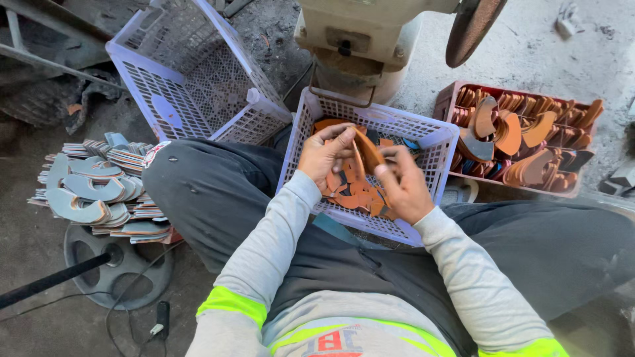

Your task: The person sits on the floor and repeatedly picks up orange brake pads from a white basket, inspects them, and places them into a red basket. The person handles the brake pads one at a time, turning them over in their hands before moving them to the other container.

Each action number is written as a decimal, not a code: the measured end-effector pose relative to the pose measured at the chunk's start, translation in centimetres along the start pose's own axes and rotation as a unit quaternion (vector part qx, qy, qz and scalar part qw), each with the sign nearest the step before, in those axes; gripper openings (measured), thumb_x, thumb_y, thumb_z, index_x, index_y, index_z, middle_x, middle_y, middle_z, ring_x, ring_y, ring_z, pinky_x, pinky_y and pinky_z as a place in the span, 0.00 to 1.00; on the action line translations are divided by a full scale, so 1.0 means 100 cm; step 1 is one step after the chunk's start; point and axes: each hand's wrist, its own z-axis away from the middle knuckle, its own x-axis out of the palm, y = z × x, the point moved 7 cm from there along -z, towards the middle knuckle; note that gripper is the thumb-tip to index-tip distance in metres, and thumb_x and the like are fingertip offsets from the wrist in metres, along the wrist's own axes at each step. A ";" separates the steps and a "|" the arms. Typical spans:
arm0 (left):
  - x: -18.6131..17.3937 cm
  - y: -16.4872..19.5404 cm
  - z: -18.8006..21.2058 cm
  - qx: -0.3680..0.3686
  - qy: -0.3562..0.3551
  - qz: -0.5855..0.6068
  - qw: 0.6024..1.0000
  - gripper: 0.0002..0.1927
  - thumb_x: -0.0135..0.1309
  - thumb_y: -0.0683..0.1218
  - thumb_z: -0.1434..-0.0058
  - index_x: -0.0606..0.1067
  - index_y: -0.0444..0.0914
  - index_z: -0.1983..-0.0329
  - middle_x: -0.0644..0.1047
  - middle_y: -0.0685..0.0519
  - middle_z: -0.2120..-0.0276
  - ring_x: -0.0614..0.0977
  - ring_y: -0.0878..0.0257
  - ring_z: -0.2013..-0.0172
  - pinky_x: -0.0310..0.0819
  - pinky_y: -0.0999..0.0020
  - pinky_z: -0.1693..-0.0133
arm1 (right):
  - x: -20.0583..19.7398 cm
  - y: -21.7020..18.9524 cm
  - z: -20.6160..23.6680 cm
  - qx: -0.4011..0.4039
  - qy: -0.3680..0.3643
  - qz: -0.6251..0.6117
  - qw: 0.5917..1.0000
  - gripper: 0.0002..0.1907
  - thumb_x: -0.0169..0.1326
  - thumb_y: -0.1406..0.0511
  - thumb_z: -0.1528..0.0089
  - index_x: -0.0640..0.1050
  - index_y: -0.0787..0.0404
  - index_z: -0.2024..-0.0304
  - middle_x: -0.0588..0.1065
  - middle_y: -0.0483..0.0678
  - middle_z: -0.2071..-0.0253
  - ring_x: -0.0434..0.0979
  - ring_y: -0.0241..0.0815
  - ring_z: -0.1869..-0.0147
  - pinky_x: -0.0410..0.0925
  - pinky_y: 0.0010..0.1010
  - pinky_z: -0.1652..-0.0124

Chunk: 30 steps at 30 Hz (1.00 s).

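Centre frame: left hand [323, 156] and right hand [403, 186] close together, both pinching one curved brown leather piece [368, 152] between them, just above white mesh basket [433, 142] holding more brown pieces [354, 192].

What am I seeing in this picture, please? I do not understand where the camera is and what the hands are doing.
The camera sits on a person's head and looks down, so you see their own arms, grey sleeves and dark trousers from above. The person is seated low on the ground.

The left hand and the right hand together hold a thin curved orange-brown piece over a white plastic basket that holds more such pieces.

To the right stands a reddish crate packed with similar curved pieces. On the left, an empty white basket leans tilted, and below it lies a stack of grey-blue curved pieces on the floor. A beige machine stands behind the basket at the top.
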 end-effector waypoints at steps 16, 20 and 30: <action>-0.001 0.003 0.001 0.114 0.102 -0.124 0.980 0.06 0.52 0.46 0.31 0.73 0.38 0.57 0.80 0.58 0.69 0.72 0.73 0.80 0.63 0.76 0.82 | 0.010 0.069 -0.004 0.136 0.026 -0.008 0.990 0.09 0.52 0.65 0.31 0.70 0.65 0.56 0.67 0.42 0.74 0.62 0.30 0.71 0.61 0.28 0.69; 0.005 0.024 0.009 0.338 0.104 -0.293 0.888 0.06 0.54 0.45 0.24 0.75 0.37 0.53 0.81 0.54 0.64 0.78 0.72 0.66 0.74 0.75 0.64 | -0.011 0.062 -0.006 0.071 0.094 -0.028 0.993 0.09 0.50 0.65 0.27 0.70 0.67 0.55 0.70 0.44 0.69 0.66 0.30 0.66 0.64 0.27 0.64; 0.002 -0.016 -0.010 0.050 0.042 0.026 0.998 0.10 0.53 0.49 0.30 0.71 0.37 0.54 0.77 0.50 0.66 0.77 0.66 0.80 0.66 0.74 0.82 | 0.010 0.050 -0.008 0.089 0.062 -0.043 0.993 0.15 0.58 0.67 0.31 0.67 0.66 0.50 0.78 0.49 0.64 0.74 0.35 0.64 0.68 0.26 0.65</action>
